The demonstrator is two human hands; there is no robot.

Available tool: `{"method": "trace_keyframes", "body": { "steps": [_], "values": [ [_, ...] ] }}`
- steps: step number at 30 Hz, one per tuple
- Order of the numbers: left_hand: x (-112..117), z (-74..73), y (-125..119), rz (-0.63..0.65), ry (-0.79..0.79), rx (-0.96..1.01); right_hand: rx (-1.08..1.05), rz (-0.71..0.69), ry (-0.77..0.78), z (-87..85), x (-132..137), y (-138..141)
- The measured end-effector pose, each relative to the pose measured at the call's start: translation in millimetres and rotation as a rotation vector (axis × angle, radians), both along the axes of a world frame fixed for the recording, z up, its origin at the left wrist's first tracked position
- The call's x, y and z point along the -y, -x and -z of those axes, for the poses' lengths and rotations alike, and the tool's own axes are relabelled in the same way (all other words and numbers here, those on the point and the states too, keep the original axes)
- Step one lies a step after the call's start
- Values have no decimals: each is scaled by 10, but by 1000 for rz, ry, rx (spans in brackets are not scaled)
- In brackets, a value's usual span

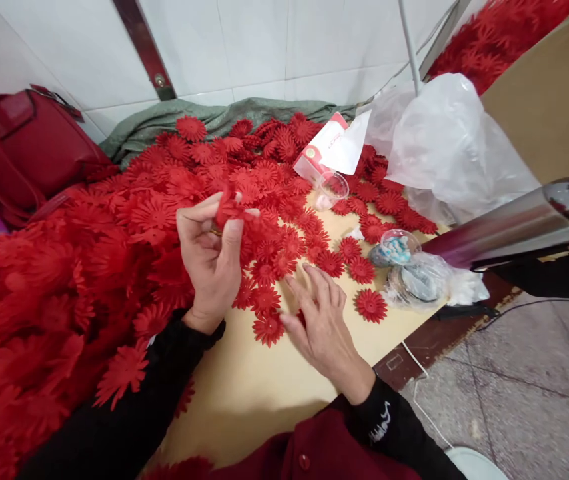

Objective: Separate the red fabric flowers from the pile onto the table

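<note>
Maroon clothing [309,450] borders the desk [249,373], where the left hand [213,263] has its grip pinching a red flower [225,208] above heaped flowers [99,233], while the right hand [325,330], beside loose flowers [266,300], has a grip I cannot tell.

Flower heap [89,267] over left and middle of table [244,400]; handbag [29,143] behind it, far left; cloth [134,130] behind, along wall [259,47]. Tissue box [319,147] among flowers, back right; cup [337,190] just before it. Plastic bag [459,133] right of box; second cup [411,237] nearer table's right edge, another bag [419,283] before that
</note>
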State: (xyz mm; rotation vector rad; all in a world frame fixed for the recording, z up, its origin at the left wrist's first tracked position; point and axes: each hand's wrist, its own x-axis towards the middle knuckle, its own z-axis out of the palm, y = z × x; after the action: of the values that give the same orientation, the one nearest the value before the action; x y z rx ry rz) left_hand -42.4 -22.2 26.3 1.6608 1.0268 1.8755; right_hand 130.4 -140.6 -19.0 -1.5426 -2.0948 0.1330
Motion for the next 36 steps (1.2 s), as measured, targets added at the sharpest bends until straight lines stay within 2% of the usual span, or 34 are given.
{"method": "trace_keyframes", "body": {
  "steps": [2, 4, 8, 10, 14, 17, 21, 25, 31, 33, 36],
  "values": [
    [43, 10, -24, 43, 33, -48, 15, 99, -9, -14, -76, 1],
    [41, 64, -26, 36, 84, -99, 25, 140, -20, -87, -187, 0],
    [-45, 210, 15, 18, 181, -118, -11, 67, -24, -312, -500, 68],
    [-91, 262, 45, 5, 208, -92, -31, 44, -37, -367, -687, 154],
    [-151, 298, 104, -84, 247, -47, -44, 65, 14, -296, -1021, 325],
    [-184, 292, 136, -119, 236, -33, -111, 83, 91, -217, -1164, 319],
    [-239, 301, 152, -136, 193, 6, -433, 116, 94, -199, -1271, 102],
    [-280, 339, 151, -110, 143, 35, -635, 163, -113, -225, -1353, -107],
    [-304, 378, 164, -99, 136, -19, -862, -48, -101, -306, -1319, -69],
    [-301, 377, 163, -105, 123, -22, -895, -20, -136, -309, -1304, -42],
    [-277, 356, 154, -115, 107, -21, -953, 103, -154, -254, -1325, -64]
  ]
}}
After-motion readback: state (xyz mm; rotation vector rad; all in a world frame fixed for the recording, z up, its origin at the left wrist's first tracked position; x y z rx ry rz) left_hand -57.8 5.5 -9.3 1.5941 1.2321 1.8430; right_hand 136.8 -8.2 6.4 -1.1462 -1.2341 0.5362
